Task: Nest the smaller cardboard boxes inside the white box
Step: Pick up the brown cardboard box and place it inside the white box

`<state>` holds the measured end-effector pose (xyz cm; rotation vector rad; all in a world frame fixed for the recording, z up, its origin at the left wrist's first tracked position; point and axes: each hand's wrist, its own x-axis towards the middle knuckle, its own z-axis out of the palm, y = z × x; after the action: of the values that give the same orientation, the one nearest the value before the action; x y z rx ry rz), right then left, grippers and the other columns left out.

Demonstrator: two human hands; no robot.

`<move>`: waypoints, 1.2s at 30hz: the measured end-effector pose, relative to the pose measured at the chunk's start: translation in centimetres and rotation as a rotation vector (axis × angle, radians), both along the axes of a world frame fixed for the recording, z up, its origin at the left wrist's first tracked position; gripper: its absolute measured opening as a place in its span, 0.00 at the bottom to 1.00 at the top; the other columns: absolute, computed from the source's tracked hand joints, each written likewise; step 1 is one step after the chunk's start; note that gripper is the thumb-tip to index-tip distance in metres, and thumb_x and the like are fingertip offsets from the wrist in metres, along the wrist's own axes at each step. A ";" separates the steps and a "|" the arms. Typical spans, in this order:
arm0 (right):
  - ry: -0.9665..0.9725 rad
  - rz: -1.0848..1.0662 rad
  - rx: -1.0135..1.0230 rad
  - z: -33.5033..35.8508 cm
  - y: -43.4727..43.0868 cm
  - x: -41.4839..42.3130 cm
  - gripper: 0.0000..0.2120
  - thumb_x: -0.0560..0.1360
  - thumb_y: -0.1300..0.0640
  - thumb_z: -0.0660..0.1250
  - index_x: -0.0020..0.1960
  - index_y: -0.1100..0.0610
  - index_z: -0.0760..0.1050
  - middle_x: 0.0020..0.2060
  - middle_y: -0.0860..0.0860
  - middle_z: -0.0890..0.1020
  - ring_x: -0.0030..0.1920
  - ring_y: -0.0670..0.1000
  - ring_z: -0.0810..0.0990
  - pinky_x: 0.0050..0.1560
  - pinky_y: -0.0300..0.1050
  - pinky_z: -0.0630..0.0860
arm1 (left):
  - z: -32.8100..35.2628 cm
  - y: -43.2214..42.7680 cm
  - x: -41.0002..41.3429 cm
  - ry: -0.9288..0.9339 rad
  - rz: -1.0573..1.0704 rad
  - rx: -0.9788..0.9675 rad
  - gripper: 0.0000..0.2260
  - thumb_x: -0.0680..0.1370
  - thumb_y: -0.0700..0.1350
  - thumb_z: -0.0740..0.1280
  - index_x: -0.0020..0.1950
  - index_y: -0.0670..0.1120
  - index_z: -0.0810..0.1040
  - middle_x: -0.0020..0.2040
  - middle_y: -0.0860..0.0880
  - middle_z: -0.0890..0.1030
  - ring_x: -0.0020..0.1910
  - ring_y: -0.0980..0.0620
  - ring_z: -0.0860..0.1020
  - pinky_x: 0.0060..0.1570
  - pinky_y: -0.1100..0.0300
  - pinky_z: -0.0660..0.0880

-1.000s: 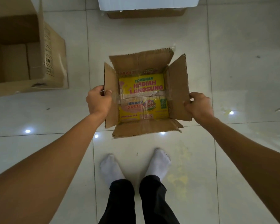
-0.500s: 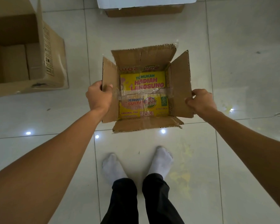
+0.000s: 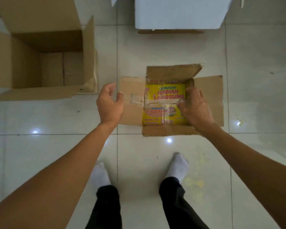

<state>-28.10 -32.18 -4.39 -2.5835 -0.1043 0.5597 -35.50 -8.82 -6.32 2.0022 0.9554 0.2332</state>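
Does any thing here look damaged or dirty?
Yes. The small brown cardboard box with the yellow printed bottom has ragged flap edges and torn tape remains on its left flap. The glossy white tiled floor shows yellowish stains near the right foot and right of the box.

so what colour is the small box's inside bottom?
Mostly yellow, red and pink print, on the small box; head view.

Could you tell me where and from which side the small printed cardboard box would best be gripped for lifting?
Probably by the two opposite side walls of the small box, one hand from each side, coming down from above. Its side flaps are splayed flat and floppy, so gripping them alone would bend them. The right hand is already at the right wall; the left hand is only at the left flap's edge.
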 end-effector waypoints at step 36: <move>0.234 -0.285 -0.071 -2.5 38.1 3.2 0.20 0.71 0.55 0.67 0.61 0.59 0.73 0.55 0.60 0.80 0.50 0.61 0.80 0.51 0.59 0.80 | -2.8 48.8 -5.1 0.471 0.295 0.088 0.41 0.68 0.49 0.72 0.75 0.48 0.54 0.73 0.44 0.65 0.70 0.43 0.66 0.68 0.47 0.65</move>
<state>-24.86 5.91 -6.90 -2.5172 0.3623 0.7614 -40.60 39.97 -9.11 2.0312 1.5649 -0.0447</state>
